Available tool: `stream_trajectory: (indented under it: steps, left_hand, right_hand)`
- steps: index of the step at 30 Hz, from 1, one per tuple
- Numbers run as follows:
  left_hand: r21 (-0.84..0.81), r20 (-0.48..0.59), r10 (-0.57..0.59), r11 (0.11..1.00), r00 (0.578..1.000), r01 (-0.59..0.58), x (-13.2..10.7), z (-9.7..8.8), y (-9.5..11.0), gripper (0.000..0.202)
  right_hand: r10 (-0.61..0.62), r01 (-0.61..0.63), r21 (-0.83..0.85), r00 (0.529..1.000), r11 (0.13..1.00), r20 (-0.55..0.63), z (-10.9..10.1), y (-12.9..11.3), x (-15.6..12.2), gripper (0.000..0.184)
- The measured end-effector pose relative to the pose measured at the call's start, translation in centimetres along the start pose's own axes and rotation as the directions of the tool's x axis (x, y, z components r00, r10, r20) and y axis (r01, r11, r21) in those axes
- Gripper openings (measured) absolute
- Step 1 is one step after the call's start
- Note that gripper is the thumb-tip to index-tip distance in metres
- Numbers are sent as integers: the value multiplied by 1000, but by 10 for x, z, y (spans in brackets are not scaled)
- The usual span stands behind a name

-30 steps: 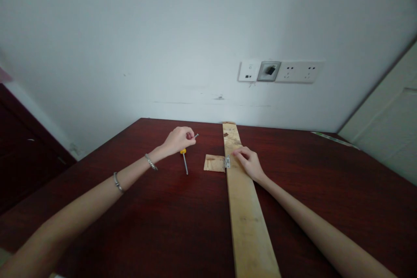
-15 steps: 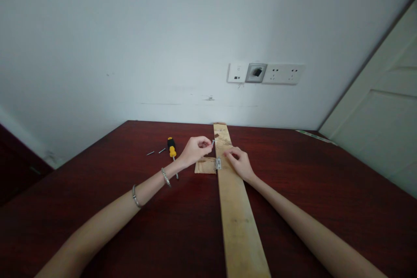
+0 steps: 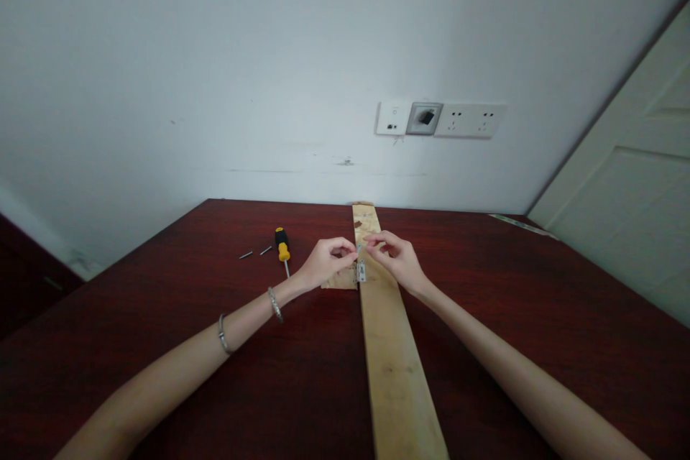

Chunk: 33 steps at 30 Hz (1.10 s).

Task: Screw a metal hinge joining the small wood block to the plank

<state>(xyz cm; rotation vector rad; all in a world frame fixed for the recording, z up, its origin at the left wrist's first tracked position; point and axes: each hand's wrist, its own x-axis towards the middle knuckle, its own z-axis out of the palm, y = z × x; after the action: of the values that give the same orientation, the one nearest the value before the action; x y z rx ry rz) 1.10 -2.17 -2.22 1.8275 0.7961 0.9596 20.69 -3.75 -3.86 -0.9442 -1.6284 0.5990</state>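
Where your two hands come close together, a small screw [image 3: 359, 248] is over the long board [image 3: 393, 352], just past the metal hinge [image 3: 361, 272]. It looks tiny and blurry, so I can't be sure if its tip touches the wood. Your left hand [image 3: 327, 261] pinches it between thumb and finger. Your right hand [image 3: 397, 261] is just beside it, with thumb and first finger bent and a little gap between their tips. The hinge lies at the board's left edge, next to a small flat wood piece [image 3: 341, 279] that your left hand partly covers. Farther left, a yellow and black screwdriver [image 3: 283, 248] lies on the red-brown table [image 3: 162, 287], its tip hidden behind your left wrist. Two more screws [image 3: 246, 255] lie beyond it. Two silver bracelets [image 3: 223, 334] go around your left arm. Behind the table, a white wall [image 3: 215, 50] has a row of sockets [image 3: 468, 120]. A pale door [image 3: 636, 158] is on the right.
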Motion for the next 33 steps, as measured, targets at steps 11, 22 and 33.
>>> stream_trajectory:
  steps: [11,22,33]
  left_hand:
    - [-53,12,-8,999,1000,9,0,3,1,24]
    - [-106,20,-75,991,997,77,2,0,-7,32]
    - [-151,-162,-98,986,982,74,10,-12,-20,33]
  right_hand:
    - [45,-49,98,998,994,43,7,-9,-1,15]
    - [142,-144,74,990,987,24,4,0,-3,22]
    - [189,-186,-43,977,982,102,3,24,-16,21]
